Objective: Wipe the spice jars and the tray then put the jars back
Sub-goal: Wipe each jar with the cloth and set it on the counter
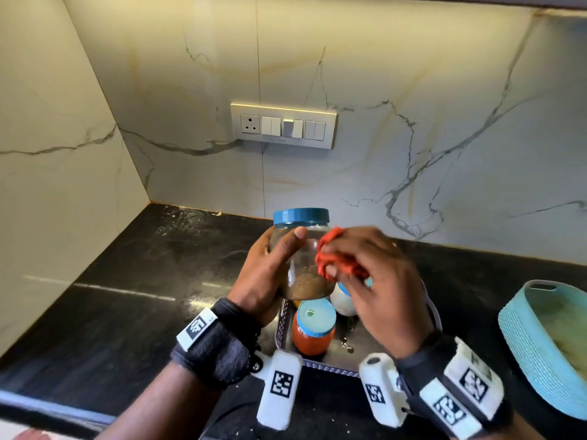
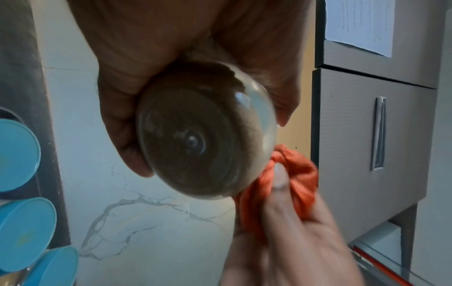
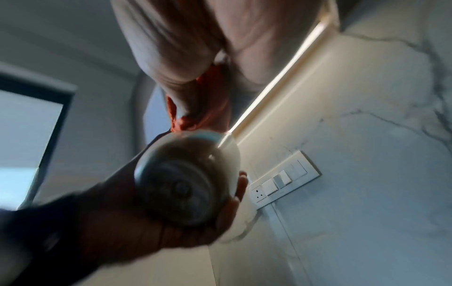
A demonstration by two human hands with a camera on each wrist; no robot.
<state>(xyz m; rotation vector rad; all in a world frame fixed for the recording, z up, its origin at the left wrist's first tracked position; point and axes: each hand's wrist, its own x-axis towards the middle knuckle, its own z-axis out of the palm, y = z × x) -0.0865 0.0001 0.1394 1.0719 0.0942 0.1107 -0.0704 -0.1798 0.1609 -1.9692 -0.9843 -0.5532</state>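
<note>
Your left hand [image 1: 270, 274] grips a clear, blue-lidded jar [image 1: 301, 249], brown powder low inside. Your right hand [image 1: 378, 281] presses a bunched orange cloth [image 1: 333, 255] against it.

Head view looks down on the counter [image 1: 133, 281]; both wrist views look up, close under the jar [image 2: 205, 131].

Clear jar [image 1: 301, 258] with blue lid [image 1: 301, 215] and brown powder; orange cloth [image 1: 333, 252]; black tabletop [image 1: 127, 281]; white grey-veined marble wall [image 1: 413, 122]; turquoise basket [image 1: 524, 344].
</note>
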